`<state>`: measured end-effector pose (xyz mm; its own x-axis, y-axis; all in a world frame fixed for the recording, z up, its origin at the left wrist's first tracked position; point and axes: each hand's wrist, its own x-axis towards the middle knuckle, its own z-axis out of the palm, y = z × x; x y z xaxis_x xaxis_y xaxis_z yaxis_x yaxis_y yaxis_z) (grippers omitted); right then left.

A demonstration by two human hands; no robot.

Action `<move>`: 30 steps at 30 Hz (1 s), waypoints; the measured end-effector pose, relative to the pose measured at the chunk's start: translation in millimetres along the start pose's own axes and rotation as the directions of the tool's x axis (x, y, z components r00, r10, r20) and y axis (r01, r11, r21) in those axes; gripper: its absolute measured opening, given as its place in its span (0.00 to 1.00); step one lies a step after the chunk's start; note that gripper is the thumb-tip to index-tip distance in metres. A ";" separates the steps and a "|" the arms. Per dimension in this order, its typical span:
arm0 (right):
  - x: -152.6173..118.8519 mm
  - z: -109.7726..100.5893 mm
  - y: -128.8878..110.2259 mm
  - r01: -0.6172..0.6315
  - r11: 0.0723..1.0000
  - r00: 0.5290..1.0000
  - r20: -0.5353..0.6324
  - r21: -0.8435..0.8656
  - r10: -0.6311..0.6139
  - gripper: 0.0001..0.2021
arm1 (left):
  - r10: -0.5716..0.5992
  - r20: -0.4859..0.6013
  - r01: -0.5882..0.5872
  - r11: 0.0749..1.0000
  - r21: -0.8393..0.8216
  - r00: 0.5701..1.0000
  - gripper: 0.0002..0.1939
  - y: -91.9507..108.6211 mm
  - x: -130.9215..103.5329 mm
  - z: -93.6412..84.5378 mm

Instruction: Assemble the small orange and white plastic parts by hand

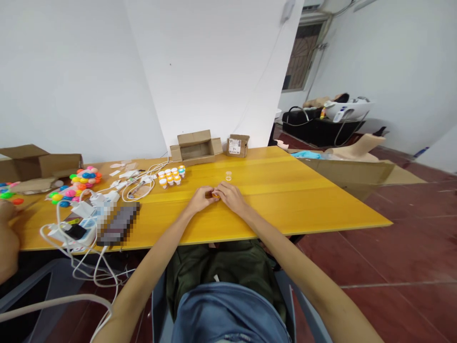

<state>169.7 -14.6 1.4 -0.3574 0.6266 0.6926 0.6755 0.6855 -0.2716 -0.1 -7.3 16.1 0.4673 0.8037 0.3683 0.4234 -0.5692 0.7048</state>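
Observation:
Both hands meet over the yellow table [278, 205], around a small orange item [215, 194]. My left hand [203, 199] has its fingers curled against the item's left side. From the right, my right hand [230, 195] closes its fingers on the top of it. Most of the item is hidden by the fingers. Just beyond my hands stands a small clear container [228, 176]. Farther left, several small bottles with white and orange lids [170, 179] stand grouped together, one with a teal lid [182, 169].
Open cardboard box [196, 147] and smaller box [237, 146] sit by the wall. On the left are white cables [143, 183], a power strip [89, 224], a dark phone [119, 224], colourful balls [85, 178] and another box [43, 164]. Another person's arm [7, 243] is at far left.

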 end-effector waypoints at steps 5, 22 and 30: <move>0.6 -1.7 -1.7 0.021 1.000 1.000 0.021 0.013 -0.022 0.10 | -0.013 -0.011 0.013 1.000 0.027 1.000 0.08 2.2 -0.4 -1.0; 0.6 -2.8 -3.3 -0.040 0.999 0.998 0.048 0.025 0.039 0.10 | -0.024 -0.014 0.023 1.000 -0.014 1.000 0.09 3.6 -1.2 -1.4; -0.8 -2.6 0.0 0.001 0.997 1.000 0.024 0.071 -0.002 0.09 | -0.038 0.000 0.038 0.996 -0.080 0.999 0.09 5.0 -0.8 -1.6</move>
<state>171.7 -16.0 2.5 -0.3742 0.6337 0.6771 0.6277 0.7105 -0.3181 0.4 -10.5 20.3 0.4513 0.8246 0.3412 0.3774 -0.5228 0.7643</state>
